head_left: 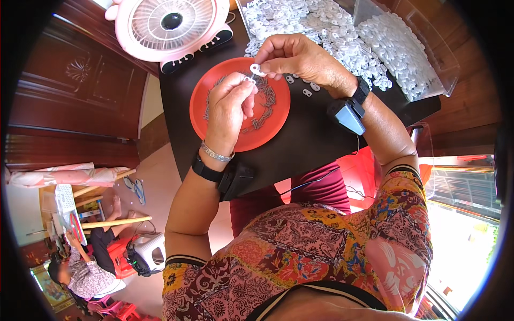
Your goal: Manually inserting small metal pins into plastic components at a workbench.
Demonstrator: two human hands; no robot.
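Note:
Above an orange-red plate, my two hands meet with fingertips close together. My right hand pinches a small white oval plastic piece with a hole. Just below it, my left hand is closed, thumb against fingers, on a small whitish piece. A thin grey bit shows between the two pieces; whether it joins them I cannot tell. Many small grey screw-like metal pieces lie in the plate under my hands. Several loose white oval pieces lie on the table beside my right wrist.
A large heap of white oval pieces covers the far right of the dark table, with a clear bin of more beside it. A pink fan stands at the far left. Another person sits at lower left.

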